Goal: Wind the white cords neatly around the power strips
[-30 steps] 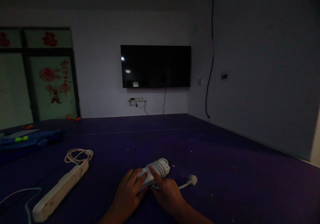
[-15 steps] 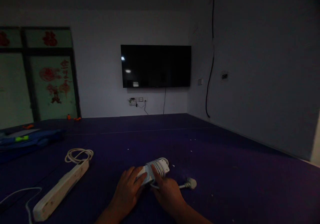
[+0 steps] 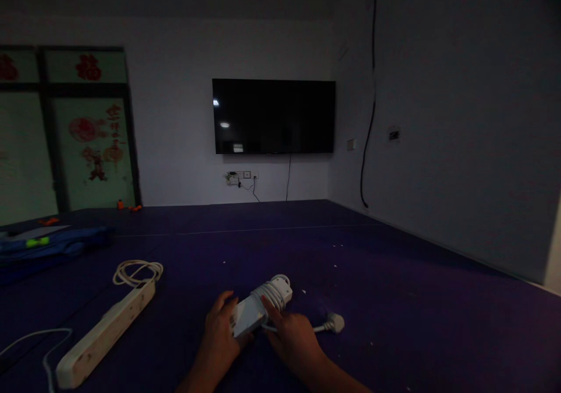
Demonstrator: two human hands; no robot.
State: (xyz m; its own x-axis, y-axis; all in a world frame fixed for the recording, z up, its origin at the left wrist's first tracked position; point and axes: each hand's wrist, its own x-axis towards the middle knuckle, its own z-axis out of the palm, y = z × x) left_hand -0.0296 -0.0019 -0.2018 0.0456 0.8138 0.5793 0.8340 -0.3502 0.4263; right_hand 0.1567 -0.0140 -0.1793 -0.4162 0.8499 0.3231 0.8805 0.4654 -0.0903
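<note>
A white power strip (image 3: 249, 315) with its cord (image 3: 272, 295) wound round the far half lies tilted between my two hands. My left hand (image 3: 220, 331) grips its near end from the left, fingers and thumb on either side. From the right, my right hand (image 3: 294, 336) is closed on the wound cord, the index finger pressed along the coils. Its other fingers are partly hidden underneath. To the right of that hand, the cord's white plug (image 3: 335, 323) rests on the purple surface (image 3: 394, 311).
A longer white power strip (image 3: 107, 334) lies at left, its coiled cord (image 3: 138, 272) behind it. Beside it runs a thin pale cable (image 3: 48, 346). Blue cloth (image 3: 74, 244) lies farther left. White scraps (image 3: 335, 265) dot the surface. A television (image 3: 274, 116) hangs on the far wall.
My left hand's fingers have slid off the top of the strip to its left end, baring more of its face. My right hand has stayed on the wound cord.
</note>
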